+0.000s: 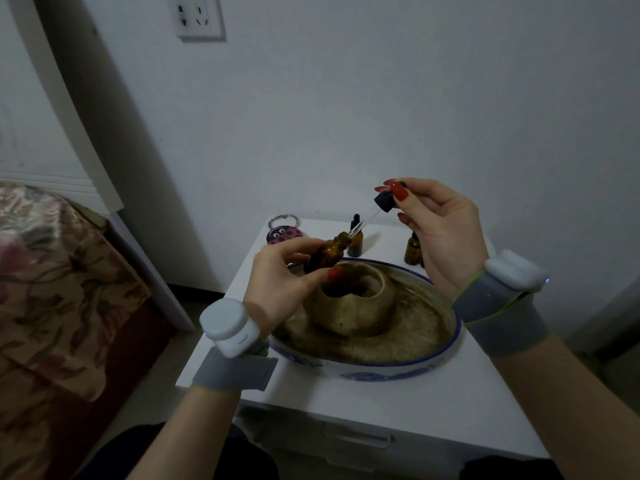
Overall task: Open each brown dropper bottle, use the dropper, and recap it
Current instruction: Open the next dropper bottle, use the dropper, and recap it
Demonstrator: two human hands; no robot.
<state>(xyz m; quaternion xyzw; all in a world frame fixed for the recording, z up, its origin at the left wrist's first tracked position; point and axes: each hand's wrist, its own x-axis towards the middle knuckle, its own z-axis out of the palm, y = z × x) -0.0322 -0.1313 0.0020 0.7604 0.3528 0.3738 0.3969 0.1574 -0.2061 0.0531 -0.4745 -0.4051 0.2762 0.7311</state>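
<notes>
My left hand [277,282] grips an open brown dropper bottle [329,252], tilted with its neck pointing up and to the right, above a large dish. My right hand [440,230] pinches the black cap of its dropper [384,201]. The glass pipette slants down-left, its tip [351,233] just beside the bottle's mouth. A capped brown bottle [355,239] stands on the white cabinet behind the held one. Another brown bottle [412,251] stands at the right, partly hidden by my right hand.
A blue-rimmed dish [381,367] holding a beige round stone piece [349,306] fills the middle of the white cabinet [398,410]. A pink ladybird trinket [284,233] lies at the back left. A bed [52,289] is on the left, a wall close behind.
</notes>
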